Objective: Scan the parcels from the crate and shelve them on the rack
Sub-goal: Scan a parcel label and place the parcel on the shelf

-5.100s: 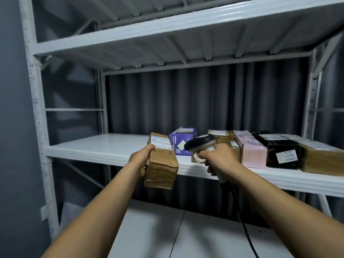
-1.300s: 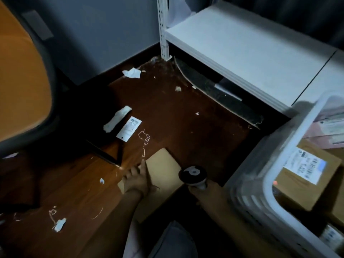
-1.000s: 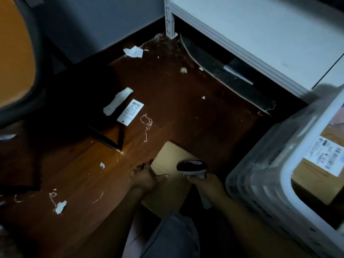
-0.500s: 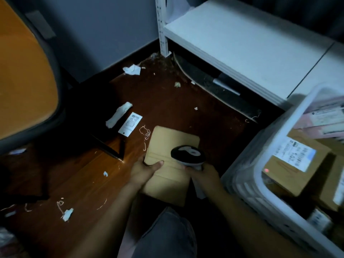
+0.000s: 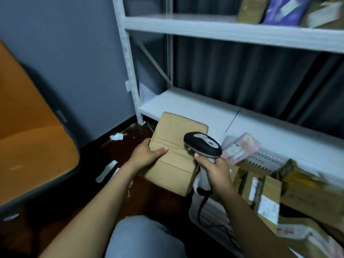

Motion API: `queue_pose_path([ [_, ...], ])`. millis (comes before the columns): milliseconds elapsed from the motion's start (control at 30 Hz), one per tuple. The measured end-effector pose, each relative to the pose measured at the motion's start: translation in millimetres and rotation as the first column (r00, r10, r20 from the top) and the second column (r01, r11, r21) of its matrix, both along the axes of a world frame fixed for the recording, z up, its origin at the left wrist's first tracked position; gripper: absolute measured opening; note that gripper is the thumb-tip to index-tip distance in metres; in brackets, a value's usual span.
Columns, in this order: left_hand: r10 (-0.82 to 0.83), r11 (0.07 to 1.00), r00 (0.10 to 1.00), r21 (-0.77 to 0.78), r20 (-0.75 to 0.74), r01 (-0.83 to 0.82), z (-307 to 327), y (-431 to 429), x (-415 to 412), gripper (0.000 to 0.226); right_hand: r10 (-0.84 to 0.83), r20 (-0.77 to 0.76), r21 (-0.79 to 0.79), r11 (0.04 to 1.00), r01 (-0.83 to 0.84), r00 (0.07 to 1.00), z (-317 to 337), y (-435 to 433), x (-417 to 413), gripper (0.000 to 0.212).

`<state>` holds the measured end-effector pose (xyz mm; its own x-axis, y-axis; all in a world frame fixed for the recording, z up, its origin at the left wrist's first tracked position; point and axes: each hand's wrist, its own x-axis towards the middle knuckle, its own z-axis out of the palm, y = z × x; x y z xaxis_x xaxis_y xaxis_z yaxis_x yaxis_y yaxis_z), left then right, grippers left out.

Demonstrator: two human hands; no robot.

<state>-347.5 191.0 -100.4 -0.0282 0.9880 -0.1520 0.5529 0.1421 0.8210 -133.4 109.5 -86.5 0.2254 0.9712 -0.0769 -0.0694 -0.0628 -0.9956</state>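
Before the rack [image 5: 204,27], left hand [image 5: 145,155] clamps the parcel [image 5: 176,144] edge; right hand [image 5: 214,169] clasps scanner [image 5: 202,144].

Upper rack shelf [image 5: 223,32] bears parcels [image 5: 250,9]; floor [image 5: 55,220], paper scraps [image 5: 116,136].

1. Nothing can be read: every printed mark is blurred.
2. White label [image 5: 268,208] on a brown carton [image 5: 270,187]: grey print, illegible.
3. Label [image 5: 233,152] on the pink parcel [image 5: 245,144]: dark barcode-like lines, characters illegible.
4. Pale label [image 5: 286,5] on the purple box [image 5: 275,13], upper shelf [image 5: 223,30]: smeared, unreadable.
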Motion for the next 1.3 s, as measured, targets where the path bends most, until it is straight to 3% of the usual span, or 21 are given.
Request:
queue_pose_path([
  [133,-0.099,0.994,0.995,0.054,0.026,0.097,55.0,-26.2,52.4,0.062,-0.160,-0.110,0.091,0.981,0.170,0.981,48.5,-42.1,47.0,0.020],
  [200,-0.156,0.984,0.986,0.091,0.057,0.150,73.6,-45.5,83.0,0.072,-0.252,-0.186,0.088,0.958,0.272,0.950,65.5,-65.6,75.2,0.034],
  [267,-0.184,0.978,0.978,0.114,0.102,0.172,87.8,-66.3,114.7,0.084,-0.301,-0.254,0.082,0.940,0.331,0.919,79.0,-89.6,107.1,0.028],
  [367,-0.238,0.968,0.956,0.120,0.170,0.220,99.6,-93.3,159.7,0.074,-0.319,-0.387,0.043,0.931,0.363,0.865,88.5,-119.4,153.3,0.011],
  [567,-0.384,0.919,0.911,0.162,0.153,0.360,93.7,-109.3,241.8,0.070,-0.399,-0.512,-0.099,0.907,0.409,0.761,72.7,-147.4,234.7,0.018],
  [733,-0.464,0.868,0.801,0.014,0.377,0.496,85.6,-87.8,302.8,0.074,-0.517,-0.507,-0.208,0.850,0.484,0.689,51.7,-129.0,286.2,0.028],
  [833,-0.343,0.857,0.732,-0.123,0.589,0.501,82.1,-71.7,330.5,0.082,-0.579,-0.441,-0.235,0.812,0.534,0.686,46.3,-116.4,309.1,0.015],
  [933,-0.294,0.883,0.751,-0.132,0.591,0.450,79.4,-58.6,349.6,0.071,-0.600,-0.349,-0.209,0.798,0.565,0.719,45.5,-110.3,319.6,0.014],
  [1067,-0.279,0.907,0.784,-0.117,0.554,0.405,81.0,-55.2,361.6,0.035,-0.604,-0.236,-0.168,0.797,0.580,0.761,46.7,-111.6,319.3,0.028],
  [1200,-0.309,0.895,0.788,-0.117,0.533,0.430,79.5,-58.4,359.3,0.053,-0.561,-0.203,-0.087,0.827,0.556,0.803,52.5,-117.8,311.7,0.011],
  [1300,-0.348,0.855,0.754,-0.142,0.558,0.499,78.6,-66.4,350.1,0.037,-0.557,-0.163,-0.050,0.829,0.557,0.814,53.7,-121.9,308.5,0.010],
])
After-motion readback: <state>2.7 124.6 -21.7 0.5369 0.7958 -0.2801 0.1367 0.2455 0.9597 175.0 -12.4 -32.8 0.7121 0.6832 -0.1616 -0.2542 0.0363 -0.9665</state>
